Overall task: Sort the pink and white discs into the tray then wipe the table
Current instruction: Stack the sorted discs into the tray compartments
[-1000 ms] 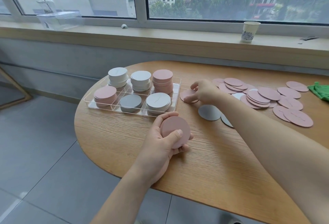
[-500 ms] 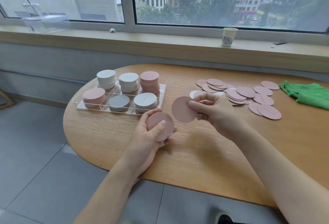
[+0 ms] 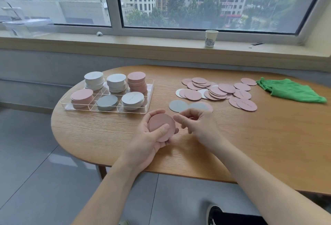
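A small stack of pink discs (image 3: pixel 161 127) sat in the left hand (image 3: pixel 150 139), thumb pressed across its face and fingers curled behind, above the wooden table (image 3: pixel 250 144). The right hand (image 3: pixel 198 126) hovered just beside its edge, fingers loosely curled and holding nothing.

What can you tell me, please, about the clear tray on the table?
The tray is clear plastic, rectangular, split into six compartments in two rows, lying flat on the wooden table near its left end. Every compartment holds a stack of discs: white, white, pink along the back; pink, grey-looking, white in front. Neither hand touches it.
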